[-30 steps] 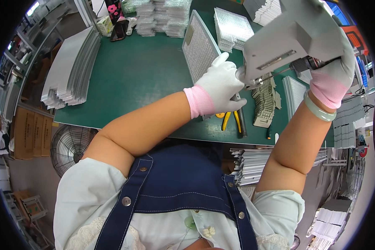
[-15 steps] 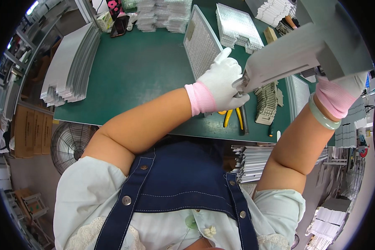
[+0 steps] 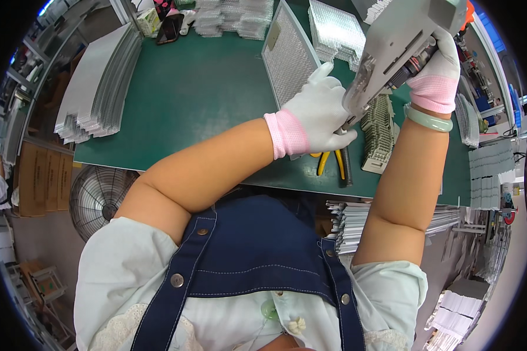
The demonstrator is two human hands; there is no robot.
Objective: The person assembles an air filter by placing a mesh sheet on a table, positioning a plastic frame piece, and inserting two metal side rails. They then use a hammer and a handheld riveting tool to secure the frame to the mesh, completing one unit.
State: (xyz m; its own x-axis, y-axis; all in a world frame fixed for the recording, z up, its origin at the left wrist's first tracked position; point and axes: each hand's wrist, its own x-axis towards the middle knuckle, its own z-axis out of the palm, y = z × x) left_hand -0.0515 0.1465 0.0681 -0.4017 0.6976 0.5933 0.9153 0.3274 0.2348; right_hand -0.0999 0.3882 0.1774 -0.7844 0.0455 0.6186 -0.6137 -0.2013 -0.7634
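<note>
My right hand [image 3: 441, 65], in a white glove with a pink cuff, is wrapped around the handle of a large grey power tool [image 3: 386, 41]. The tool's narrow end points down and left. At that end is my left hand [image 3: 317, 117], gloved the same way, with its thumb and fingers closed around the near end of a thin framed mesh panel [image 3: 288, 55]. The panel stands on edge on the table, and its near end is hidden behind the glove. Pliers with yellow handles [image 3: 331, 164] and a black-handled tool [image 3: 346, 167] lie just below my left hand.
The green table [image 3: 187, 88] bears a stack of grey panels [image 3: 96, 85] on the left. Clear wrapped packs [image 3: 234, 17], more silvery sheets [image 3: 336, 32] and a phone [image 3: 170, 28] sit farther back. A row of grey plastic parts [image 3: 377, 137] lies right of the pliers. A fan [image 3: 102, 202] stands below.
My right hand has swung the power tool left and farther from me, tilting it more steeply. My left hand keeps its grip with only a slight shift right.
</note>
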